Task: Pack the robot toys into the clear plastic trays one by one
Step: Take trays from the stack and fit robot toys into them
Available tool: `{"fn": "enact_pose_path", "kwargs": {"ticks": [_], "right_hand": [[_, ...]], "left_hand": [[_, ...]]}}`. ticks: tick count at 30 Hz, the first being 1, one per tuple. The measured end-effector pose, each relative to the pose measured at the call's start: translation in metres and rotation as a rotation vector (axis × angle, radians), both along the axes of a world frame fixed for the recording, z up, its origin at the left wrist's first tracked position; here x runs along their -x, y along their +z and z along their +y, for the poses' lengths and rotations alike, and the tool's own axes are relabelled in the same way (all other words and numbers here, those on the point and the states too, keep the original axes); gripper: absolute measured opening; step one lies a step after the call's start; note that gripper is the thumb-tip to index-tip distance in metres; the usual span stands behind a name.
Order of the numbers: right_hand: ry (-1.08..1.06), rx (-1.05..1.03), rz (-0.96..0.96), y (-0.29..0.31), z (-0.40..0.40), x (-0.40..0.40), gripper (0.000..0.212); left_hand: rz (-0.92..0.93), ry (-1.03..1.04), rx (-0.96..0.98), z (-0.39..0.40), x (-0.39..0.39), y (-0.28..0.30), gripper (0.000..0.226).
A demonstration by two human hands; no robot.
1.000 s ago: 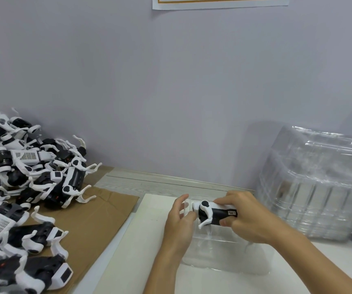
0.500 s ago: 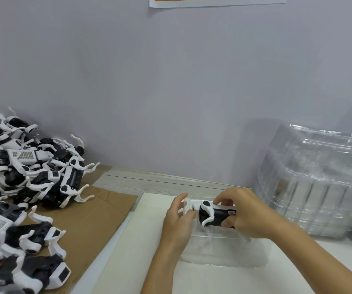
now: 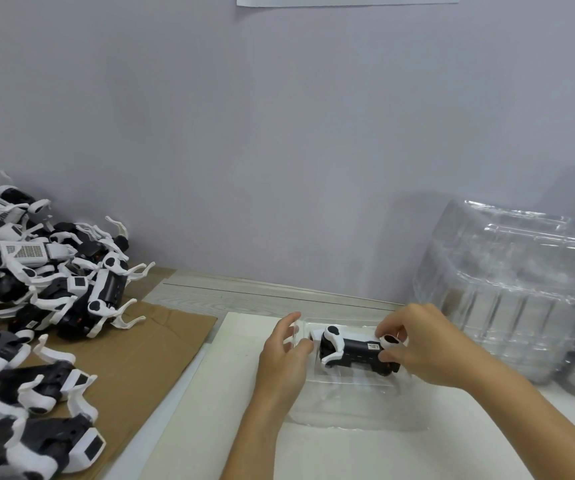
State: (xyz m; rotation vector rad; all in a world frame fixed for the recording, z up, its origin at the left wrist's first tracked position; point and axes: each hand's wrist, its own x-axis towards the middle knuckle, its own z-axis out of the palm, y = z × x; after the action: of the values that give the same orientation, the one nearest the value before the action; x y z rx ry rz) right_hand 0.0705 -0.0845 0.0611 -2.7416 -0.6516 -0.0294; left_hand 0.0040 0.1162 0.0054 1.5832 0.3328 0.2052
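One robot toy (image 3: 352,351) is pinched by the right hand (image 3: 428,351) over the clear tray (image 3: 348,407) — its rear end is hidden; the left hand (image 3: 284,358) is held relaxed at the tray's edge.

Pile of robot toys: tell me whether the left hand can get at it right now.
Probably yes. The left hand rests at the tray, and only bare cardboard lies between it and the pile.

We see bare desk (image 3: 244,393) left of our left hand (image 3: 284,358); stacked trays (image 3: 514,292) crowd close beside our right hand (image 3: 428,351); the toy pile (image 3: 36,289) blocks farther left.
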Motion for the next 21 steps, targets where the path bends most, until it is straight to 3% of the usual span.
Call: {"fn": "enact_pose_path", "kwargs": {"ticks": [4,16,21], "right_hand": [[0.012,0.048,0.003,0.0,0.007,-0.004,0.024],[0.008,0.07,-0.063,-0.003,0.006,0.007,0.03],[0.053,-0.194,-0.165,-0.01,0.026,0.023,0.031]], "left_hand": [[-0.008,-0.001,-0.007,0.0,0.0,0.0,0.048],[-0.009,0.005,-0.006,-0.002,0.001,0.001,0.046],[-0.011,0.005,-0.006,-0.002,0.0,0.001,0.046]]}}
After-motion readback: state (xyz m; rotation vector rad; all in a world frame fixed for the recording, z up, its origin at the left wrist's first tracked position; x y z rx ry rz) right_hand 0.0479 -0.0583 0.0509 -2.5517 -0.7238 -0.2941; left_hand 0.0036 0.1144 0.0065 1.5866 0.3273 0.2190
